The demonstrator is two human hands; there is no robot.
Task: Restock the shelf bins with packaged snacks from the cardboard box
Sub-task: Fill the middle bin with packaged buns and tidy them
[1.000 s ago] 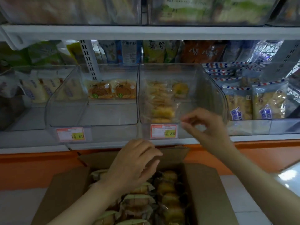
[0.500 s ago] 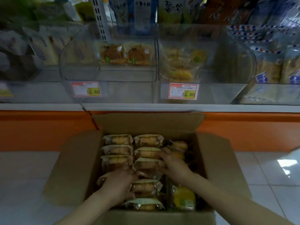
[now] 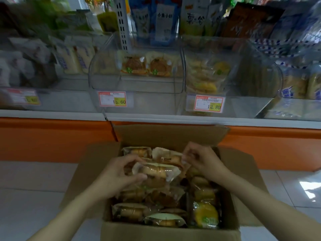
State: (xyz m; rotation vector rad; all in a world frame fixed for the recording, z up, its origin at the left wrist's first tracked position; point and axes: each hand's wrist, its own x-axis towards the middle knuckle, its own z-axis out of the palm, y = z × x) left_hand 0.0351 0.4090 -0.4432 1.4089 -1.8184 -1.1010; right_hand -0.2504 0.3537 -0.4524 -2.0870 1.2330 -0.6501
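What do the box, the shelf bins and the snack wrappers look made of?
The cardboard box looks like brown paperboard, matte, with creased flaps. The shelf bins are probably hard clear plastic, glossy; goods show through the walls. The snack wrappers seem thin plastic film, shiny, crinkled, partly see-through.

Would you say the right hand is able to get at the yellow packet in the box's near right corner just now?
Probably yes: the yellow packet lies uncovered on top, beside the right forearm, though the right hand is busy, its fingers pinching a snack packet.
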